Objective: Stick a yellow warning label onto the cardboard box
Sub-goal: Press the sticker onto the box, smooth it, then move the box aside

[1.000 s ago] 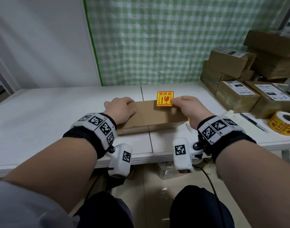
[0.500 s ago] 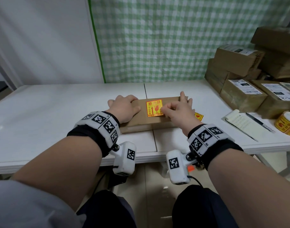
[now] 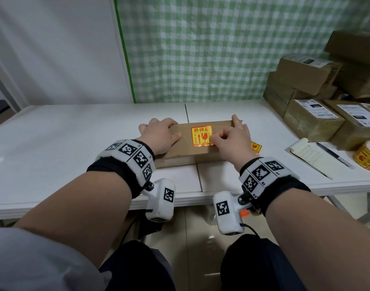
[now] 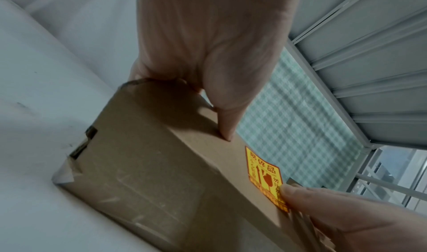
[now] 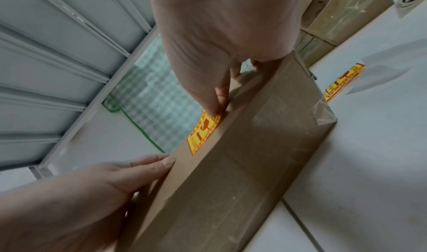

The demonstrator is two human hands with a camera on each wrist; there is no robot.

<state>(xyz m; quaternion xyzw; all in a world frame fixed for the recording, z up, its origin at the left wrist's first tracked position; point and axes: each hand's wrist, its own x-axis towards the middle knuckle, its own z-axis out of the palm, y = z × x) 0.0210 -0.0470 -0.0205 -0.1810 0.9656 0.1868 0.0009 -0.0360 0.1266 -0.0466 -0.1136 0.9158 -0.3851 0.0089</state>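
Observation:
A flat cardboard box (image 3: 186, 153) lies on the white table (image 3: 64, 143) in front of me. The yellow warning label (image 3: 200, 136) lies flat on the middle of its top. My left hand (image 3: 161, 134) holds the box's left end, thumb on top and fingers curled over the far edge. My right hand (image 3: 216, 138) pinches the label's right edge between thumb and curled index finger, its other fingers reaching the far edge. The left wrist view shows the label (image 4: 263, 173) on the box (image 4: 138, 164). In the right wrist view a fingertip sits on the label (image 5: 203, 131).
A second yellow label (image 3: 256, 147) lies on the table just right of the box. Further right are a notepad (image 3: 310, 158), a pen (image 3: 335, 155) and a roll of labels (image 3: 368, 155). Taped parcels (image 3: 312, 120) are stacked at the back right.
My right hand has brought the label down from above the box's far edge onto the box top and a little to the left. The left hand has stayed on the box's left end.

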